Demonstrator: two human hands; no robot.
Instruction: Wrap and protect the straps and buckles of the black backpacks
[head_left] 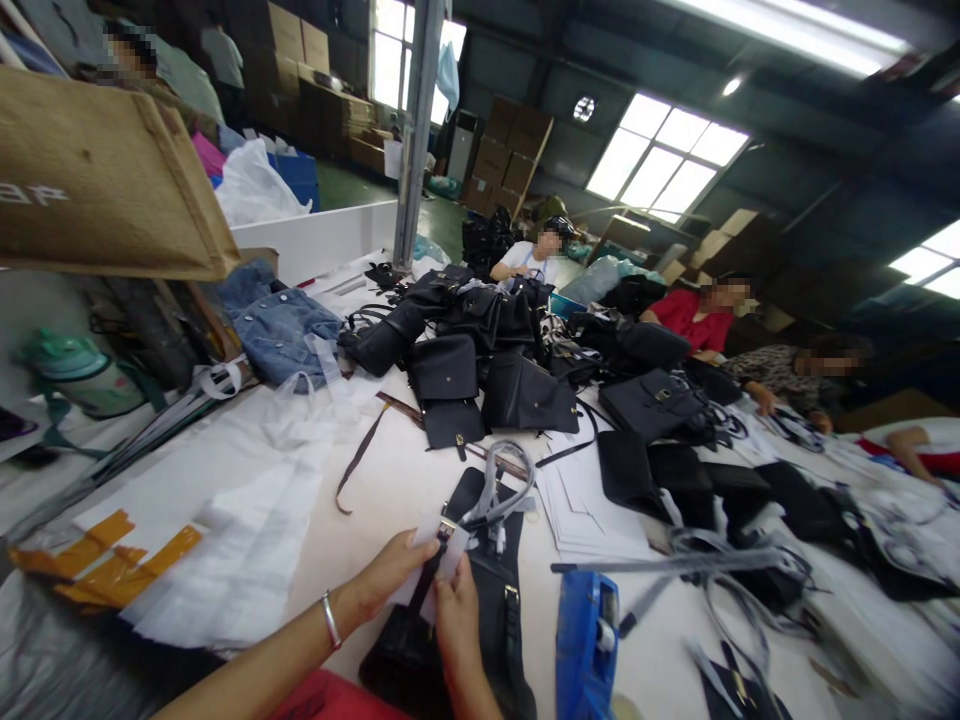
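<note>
My left hand (394, 578), with a silver bangle on the wrist, pinches a black strap (429, 582) with its thumb by a gold buckle (446, 528). My right hand (459, 608) has its thumb and fingers closed on a small translucent white sheet (454, 552) that lies around the strap's buckle end. Below both hands is a black bag (401, 655), partly hidden by the wrists. Another black leather piece (491, 580) with a buckle lies beside it, and a plastic-wrapped handle (501, 480) loops just beyond my fingers.
A blue tape dispenser (585, 640) stands right of my hands. Several black bags (446, 375) are heaped across the table (360, 545). White paper sheets (585, 510) and a thin plastic sheet (240, 530) lie on it. A metal post (416, 130) rises behind; several people sit opposite.
</note>
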